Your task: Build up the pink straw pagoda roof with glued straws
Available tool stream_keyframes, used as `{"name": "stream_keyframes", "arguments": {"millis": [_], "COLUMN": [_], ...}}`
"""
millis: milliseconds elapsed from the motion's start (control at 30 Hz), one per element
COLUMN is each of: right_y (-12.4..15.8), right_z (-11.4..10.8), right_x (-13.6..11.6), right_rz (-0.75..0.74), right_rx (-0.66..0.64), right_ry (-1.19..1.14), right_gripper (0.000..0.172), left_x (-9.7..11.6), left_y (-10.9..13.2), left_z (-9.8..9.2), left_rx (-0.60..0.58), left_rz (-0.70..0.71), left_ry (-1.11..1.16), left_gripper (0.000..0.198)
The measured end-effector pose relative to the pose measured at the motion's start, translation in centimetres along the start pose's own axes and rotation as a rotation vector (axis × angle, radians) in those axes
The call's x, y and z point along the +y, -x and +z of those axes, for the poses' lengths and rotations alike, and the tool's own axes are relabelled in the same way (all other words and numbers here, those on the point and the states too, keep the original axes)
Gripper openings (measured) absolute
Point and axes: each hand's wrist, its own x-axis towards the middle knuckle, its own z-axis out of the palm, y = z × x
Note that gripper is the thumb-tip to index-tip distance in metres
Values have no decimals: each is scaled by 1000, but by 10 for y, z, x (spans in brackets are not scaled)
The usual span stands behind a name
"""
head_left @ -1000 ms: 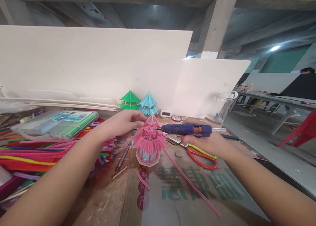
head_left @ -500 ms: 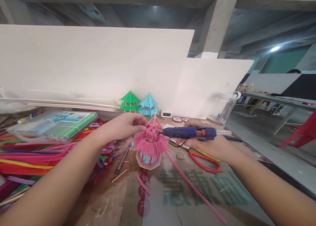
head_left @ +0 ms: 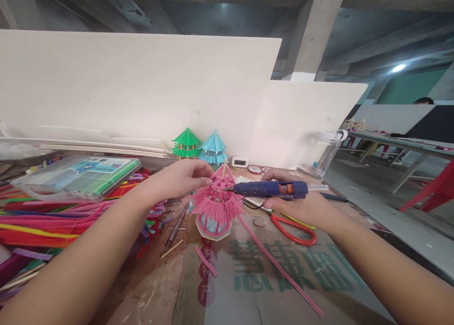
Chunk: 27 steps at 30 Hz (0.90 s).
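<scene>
A pink model pavilion (head_left: 217, 206) with a tiered roof of fuzzy stems stands on the table on a pale polygonal base. My left hand (head_left: 184, 177) grips the upper roof from its left side, fingertips partly hidden behind it. My right hand (head_left: 294, 202) is wrapped round a blue hot glue gun (head_left: 262, 189) with a clear glue stick out of its rear. The gun's nozzle points left and meets the pink frame under the upper roof. A long pink pipe cleaner (head_left: 280, 266) runs from the pavilion toward me, and a short pink piece (head_left: 205, 261) lies in front.
Bundles of coloured pipe cleaners (head_left: 53, 221) and a clear plastic case (head_left: 78, 176) fill the left. Behind stand green (head_left: 187, 143) and blue (head_left: 213, 147) models, a small digital clock (head_left: 240, 162) and a clear jug (head_left: 321, 152). Red-handled scissors (head_left: 294, 230) lie below my right hand; a pen (head_left: 176, 225) lies left.
The view has shifted slightly. Both hands, the glue gun and the pavilion keep nearly the same places, the nozzle still at the frame under the upper roof.
</scene>
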Motion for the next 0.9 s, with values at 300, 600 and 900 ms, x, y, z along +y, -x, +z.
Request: {"name": "stream_keyframes", "arguments": {"millis": [300,600,900], "right_y": [0,-1,-1], "right_z": [1,2,-1], "right_x": [0,-4,-10], "right_rz": [62,88,100], "right_rx": [21,20,-48], "right_ry": [-7,8,66], "right_gripper": [32,30,26], "left_x": [3,5,2], "left_y": [0,2,1], "left_z": [-1,0,1], "left_rx": [-4,3,1], "left_rz": [2,-25,-40], "left_ry": [-15,-8,36], "left_gripper": [24,25,27]}}
